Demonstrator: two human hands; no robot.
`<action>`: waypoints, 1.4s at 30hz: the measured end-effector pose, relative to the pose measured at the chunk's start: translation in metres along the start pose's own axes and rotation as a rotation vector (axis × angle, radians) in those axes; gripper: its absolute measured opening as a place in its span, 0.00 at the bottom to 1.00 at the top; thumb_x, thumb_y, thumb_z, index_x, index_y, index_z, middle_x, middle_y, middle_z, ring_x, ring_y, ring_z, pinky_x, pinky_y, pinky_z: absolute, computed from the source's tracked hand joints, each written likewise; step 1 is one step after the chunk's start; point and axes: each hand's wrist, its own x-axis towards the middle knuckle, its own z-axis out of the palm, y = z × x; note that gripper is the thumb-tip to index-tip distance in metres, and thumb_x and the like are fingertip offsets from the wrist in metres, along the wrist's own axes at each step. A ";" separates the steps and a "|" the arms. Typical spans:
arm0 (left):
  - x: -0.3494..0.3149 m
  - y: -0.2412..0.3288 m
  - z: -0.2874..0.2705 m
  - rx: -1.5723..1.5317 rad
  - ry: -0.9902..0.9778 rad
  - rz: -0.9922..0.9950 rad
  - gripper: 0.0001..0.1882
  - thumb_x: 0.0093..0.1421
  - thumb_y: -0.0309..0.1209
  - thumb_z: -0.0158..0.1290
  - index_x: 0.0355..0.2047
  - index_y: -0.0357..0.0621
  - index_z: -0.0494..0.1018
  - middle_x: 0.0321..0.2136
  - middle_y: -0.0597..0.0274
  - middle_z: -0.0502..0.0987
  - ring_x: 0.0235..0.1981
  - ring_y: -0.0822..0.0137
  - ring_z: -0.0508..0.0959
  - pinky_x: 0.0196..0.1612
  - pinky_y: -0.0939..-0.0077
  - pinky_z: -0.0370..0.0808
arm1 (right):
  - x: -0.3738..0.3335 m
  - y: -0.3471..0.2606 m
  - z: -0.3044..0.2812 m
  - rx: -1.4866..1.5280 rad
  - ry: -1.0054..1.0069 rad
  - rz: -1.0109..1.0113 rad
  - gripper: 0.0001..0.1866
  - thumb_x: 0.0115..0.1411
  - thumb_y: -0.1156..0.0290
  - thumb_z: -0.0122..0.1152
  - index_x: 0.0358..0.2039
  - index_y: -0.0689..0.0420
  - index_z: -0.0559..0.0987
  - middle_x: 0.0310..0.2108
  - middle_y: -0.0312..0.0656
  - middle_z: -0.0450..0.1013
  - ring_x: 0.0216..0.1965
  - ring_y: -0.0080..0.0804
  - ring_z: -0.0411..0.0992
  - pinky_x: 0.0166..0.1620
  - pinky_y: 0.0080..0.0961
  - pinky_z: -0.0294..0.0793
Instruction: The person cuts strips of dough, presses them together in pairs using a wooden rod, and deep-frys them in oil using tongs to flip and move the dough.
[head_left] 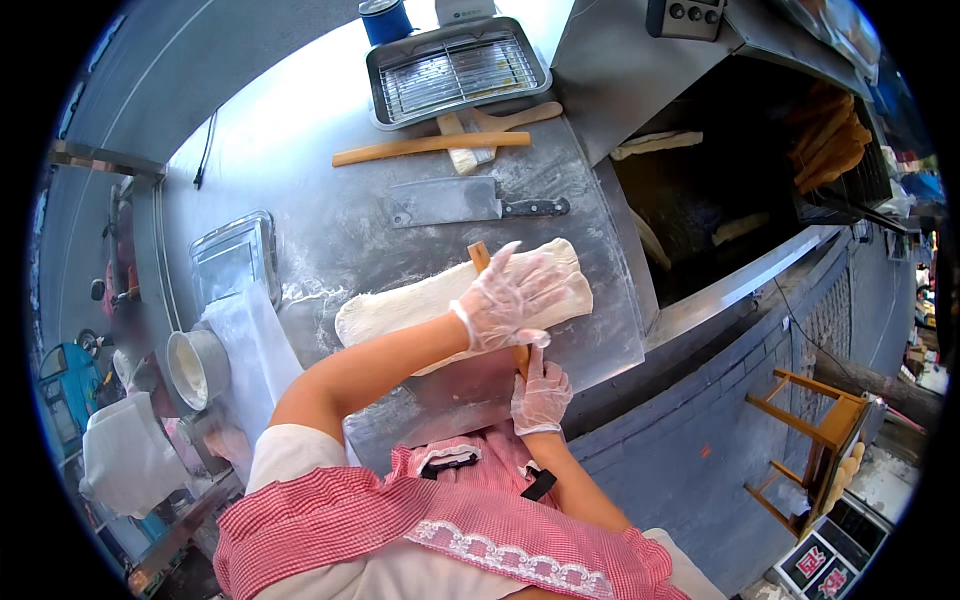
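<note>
A long flat strip of pale dough [400, 310] lies across the floured metal table. A thin wooden rolling pin [479, 256] crosses it near its right part, pointing away from me. My left hand [510, 298], in a clear plastic glove, rests on the pin over the dough with its fingers stretched out. At the pin's near end, my right hand [543, 395], gloved likewise, has its fingers closed about the wood. Beyond the dough lies a cleaver [445, 202] with a black handle pointing right.
Behind the cleaver are a wooden stick [430, 148], a brush [466, 158] and a metal tray with a wire rack [382, 100]. To the right, a dark oil vat [690, 225] holds pale dough sticks, with browned ones [830, 135] above. A lidded container [235, 255] sits left.
</note>
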 end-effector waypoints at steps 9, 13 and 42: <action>0.097 0.027 0.010 0.023 0.104 0.035 0.50 0.63 0.72 0.45 0.77 0.58 0.57 0.79 0.64 0.54 0.79 0.55 0.51 0.78 0.40 0.39 | 0.027 0.071 -0.023 -0.026 0.065 0.014 0.49 0.57 0.57 0.70 0.77 0.52 0.61 0.50 0.46 0.69 0.52 0.50 0.71 0.55 0.54 0.69; 0.085 0.014 -0.013 0.077 -0.112 0.013 0.47 0.64 0.70 0.47 0.76 0.58 0.59 0.78 0.64 0.56 0.79 0.55 0.52 0.78 0.42 0.39 | 0.033 0.078 -0.044 0.068 -0.009 -0.054 0.46 0.60 0.58 0.67 0.77 0.54 0.61 0.49 0.48 0.69 0.49 0.53 0.71 0.53 0.55 0.69; -0.143 0.008 0.007 -0.018 0.020 -0.341 0.42 0.72 0.61 0.39 0.77 0.47 0.58 0.79 0.57 0.54 0.79 0.52 0.52 0.81 0.51 0.36 | -0.042 -0.093 0.023 0.006 -0.224 -0.598 0.56 0.53 0.51 0.71 0.74 0.68 0.57 0.48 0.51 0.72 0.48 0.48 0.72 0.48 0.50 0.67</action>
